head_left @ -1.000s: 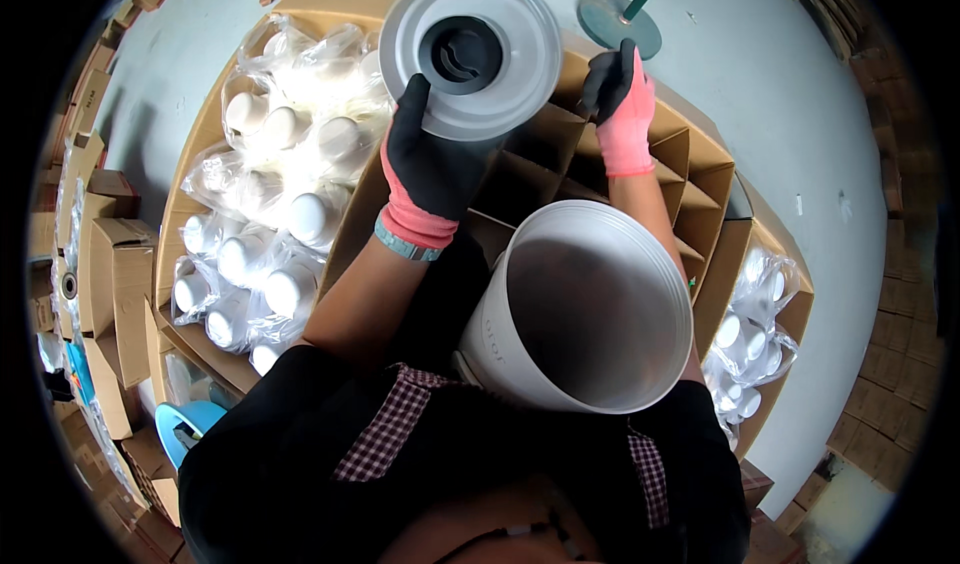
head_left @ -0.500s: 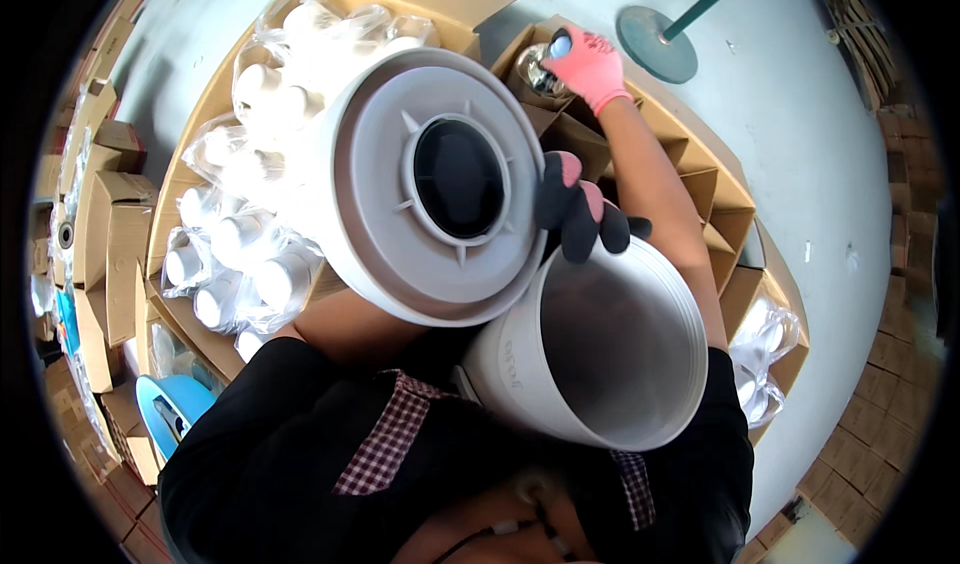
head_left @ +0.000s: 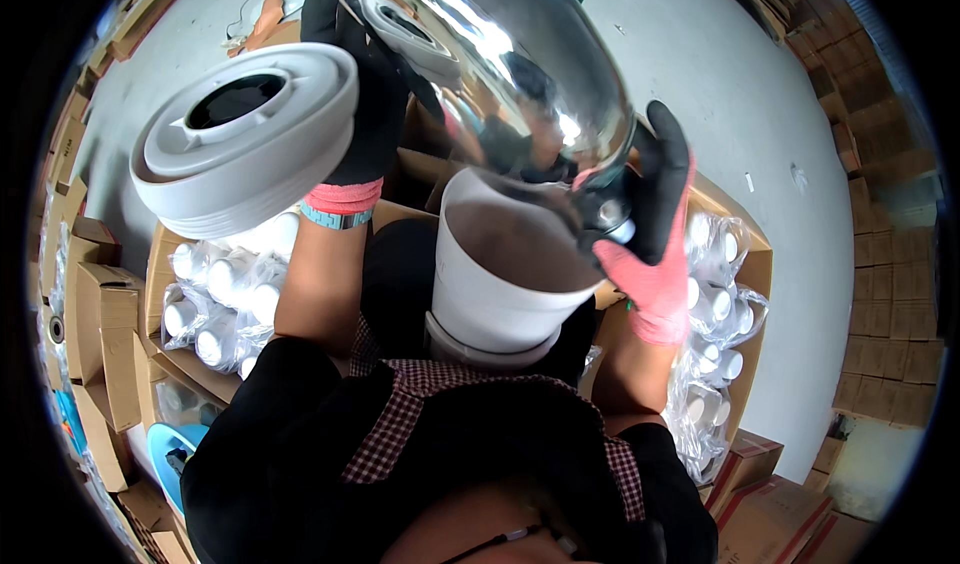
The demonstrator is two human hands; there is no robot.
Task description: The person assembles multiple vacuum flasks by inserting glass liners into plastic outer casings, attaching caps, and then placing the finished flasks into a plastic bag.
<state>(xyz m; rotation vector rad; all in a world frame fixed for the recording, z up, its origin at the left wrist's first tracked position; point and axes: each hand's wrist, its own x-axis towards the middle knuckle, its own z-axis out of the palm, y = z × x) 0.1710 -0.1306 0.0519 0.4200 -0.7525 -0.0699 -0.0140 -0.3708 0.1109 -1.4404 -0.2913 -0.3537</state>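
My left hand [head_left: 365, 94], in a black glove with a pink cuff, grips a round white plastic base [head_left: 200, 169] with a black disc in its centre. Its raised fingers come close to a large mirror-silver glass flask liner [head_left: 510, 54]; whether they touch it I cannot tell. At the liner's lower, narrow end, my right hand [head_left: 655, 214], in a black and pink glove, is closed around the neck. The liner tilts above a white, open-topped plastic shell [head_left: 510, 264]. That shell stands upright in front of my body, its mouth partly covered by the liner.
Cartons with plastic-wrapped white parts stand left [head_left: 225, 304] and right [head_left: 715, 314]. Beyond the shell lies a divided carton [head_left: 415, 174]. A blue basin [head_left: 170, 454] is at lower left, and brown boxes [head_left: 885, 274] line the right side.
My right hand has lifted the silver liner out of the divided carton and brought it over the shell. The white base has moved left with my left hand; the shell now stands more upright.
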